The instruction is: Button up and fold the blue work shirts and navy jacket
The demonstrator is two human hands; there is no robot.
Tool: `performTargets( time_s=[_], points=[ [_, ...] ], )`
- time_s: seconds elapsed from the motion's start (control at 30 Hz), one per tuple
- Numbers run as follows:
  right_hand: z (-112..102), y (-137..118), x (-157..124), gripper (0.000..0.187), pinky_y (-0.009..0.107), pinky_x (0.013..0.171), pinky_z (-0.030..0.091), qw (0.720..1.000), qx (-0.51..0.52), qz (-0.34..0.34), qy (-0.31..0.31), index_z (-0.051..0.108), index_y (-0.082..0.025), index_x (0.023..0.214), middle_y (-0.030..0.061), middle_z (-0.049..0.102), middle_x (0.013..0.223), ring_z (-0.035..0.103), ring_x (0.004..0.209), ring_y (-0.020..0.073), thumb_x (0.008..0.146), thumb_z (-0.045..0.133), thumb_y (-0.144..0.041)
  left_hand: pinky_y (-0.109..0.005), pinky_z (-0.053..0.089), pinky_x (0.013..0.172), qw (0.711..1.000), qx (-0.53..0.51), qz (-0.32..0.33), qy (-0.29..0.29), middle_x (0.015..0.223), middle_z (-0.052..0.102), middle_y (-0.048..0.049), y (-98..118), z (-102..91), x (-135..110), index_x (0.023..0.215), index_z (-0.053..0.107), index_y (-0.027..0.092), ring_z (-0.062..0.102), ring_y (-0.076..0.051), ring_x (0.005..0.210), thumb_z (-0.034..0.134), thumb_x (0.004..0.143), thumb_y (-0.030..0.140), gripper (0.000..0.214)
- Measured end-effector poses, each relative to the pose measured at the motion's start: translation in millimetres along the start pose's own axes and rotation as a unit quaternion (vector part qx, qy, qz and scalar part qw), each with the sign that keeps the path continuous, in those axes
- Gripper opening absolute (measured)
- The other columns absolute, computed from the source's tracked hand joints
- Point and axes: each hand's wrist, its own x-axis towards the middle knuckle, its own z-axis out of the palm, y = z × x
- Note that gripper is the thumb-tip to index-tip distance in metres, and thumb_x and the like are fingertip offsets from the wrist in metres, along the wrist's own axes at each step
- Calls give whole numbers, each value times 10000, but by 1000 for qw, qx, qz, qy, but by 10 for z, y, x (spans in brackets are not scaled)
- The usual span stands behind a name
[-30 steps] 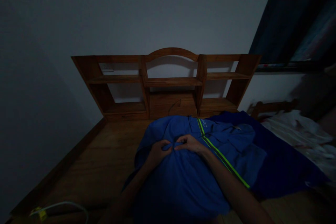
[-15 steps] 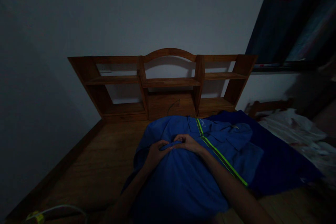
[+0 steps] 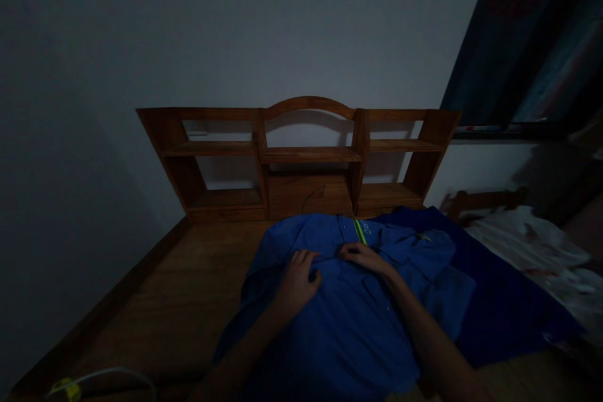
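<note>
A blue work jacket point(image 3: 339, 326) with a yellow-green reflective stripe point(image 3: 360, 231) lies rumpled in front of me. My left hand point(image 3: 298, 279) rests on its front, thumb and fingers apart, fingertips touching the cloth. To the right, my right hand point(image 3: 365, 257) has its fingers curled on the jacket's front just below the stripe and seems to pinch the fabric. Pale lettering shows beside the stripe. The fingertips of the right hand are dim, so the exact hold is hard to see.
A wooden shelf headboard point(image 3: 308, 155) stands against the wall behind the wooden surface point(image 3: 188, 289). Dark blue cloth point(image 3: 509, 308) lies under the jacket's right side. White bedding point(image 3: 527, 232) is at far right; a yellow item with a cable point(image 3: 68, 388) sits at lower left.
My hands, close together pinching the jacket, have moved apart, the right one to the right. The front panel now covers most of the long reflective stripe. My left fingers have loosened.
</note>
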Motion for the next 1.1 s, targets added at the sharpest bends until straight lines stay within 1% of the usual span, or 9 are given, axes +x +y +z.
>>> performTargets(
  time_s=[0.13, 0.23, 0.33, 0.43, 0.53, 0.6, 0.83, 0.97, 1.1],
  points=[
    [-89, 19, -90, 218, 273, 756, 434, 1000, -3, 12, -18, 685, -149, 847, 10, 654, 822, 573, 788, 171, 741, 584, -312, -334, 422, 902, 992, -91, -18, -86, 1028, 622, -78, 119, 252, 257, 1005, 622, 196, 553, -226, 1014, 584, 786, 352, 271],
    [-192, -14, -192, 229, 258, 729, 440, 999, -2, 20, -29, 686, -139, 856, 14, 655, 817, 578, 779, 163, 709, 627, -305, -317, 451, 828, 969, -178, -89, -144, 943, 667, -63, 3, 503, 454, 906, 660, 184, 594, -229, 934, 693, 674, 387, 310],
    [-249, -35, -253, 266, 247, 689, 446, 999, 19, 39, -27, 684, -128, 851, 19, 651, 802, 578, 749, 154, 690, 666, -339, -310, 473, 766, 931, -273, -154, -187, 876, 688, -71, -160, 669, 577, 829, 671, 143, 622, -236, 864, 759, 573, 366, 351],
    [-251, -33, -249, 308, 239, 670, 449, 997, 48, 52, -9, 679, -126, 858, 24, 649, 805, 579, 738, 150, 678, 694, -376, -301, 488, 728, 893, -347, -180, -224, 886, 694, -90, -239, 664, 602, 861, 676, 109, 640, -224, 810, 742, 598, 403, 400],
    [-235, -32, -221, 336, 235, 673, 452, 995, 81, 50, 9, 671, -127, 861, 27, 649, 811, 583, 746, 148, 662, 719, -393, -284, 485, 730, 845, -422, -210, -251, 903, 696, -88, -221, 562, 573, 893, 687, 105, 641, -206, 796, 736, 626, 412, 409],
    [-227, -39, -208, 351, 237, 684, 457, 993, 108, 51, 8, 667, -126, 866, 30, 652, 817, 587, 754, 148, 657, 729, -400, -281, 482, 735, 827, -446, -222, -259, 908, 697, -86, -195, 514, 549, 901, 694, 110, 640, -202, 794, 730, 647, 414, 397],
    [-203, -57, -197, 351, 233, 669, 460, 983, 169, 66, 11, 657, -130, 847, 20, 652, 803, 591, 719, 132, 637, 757, -394, -291, 487, 737, 800, -488, -251, -241, 918, 698, -79, -191, 568, 504, 951, 681, 123, 643, -207, 795, 739, 655, 413, 419],
    [-187, -68, -192, 363, 215, 637, 445, 983, 169, 68, 7, 659, -121, 863, 19, 648, 796, 578, 691, 116, 631, 766, -378, -281, 486, 717, 806, -481, -251, -238, 905, 697, -68, -198, 576, 505, 963, 676, 132, 643, -210, 805, 732, 658, 431, 431],
    [-174, -65, -187, 373, 210, 617, 439, 982, 170, 80, 12, 664, -113, 852, 20, 646, 772, 571, 666, 111, 609, 781, -370, -269, 481, 687, 823, -454, -247, -237, 881, 695, -55, -203, 570, 514, 944, 680, 132, 642, -213, 799, 730, 645, 440, 432]
  ],
)
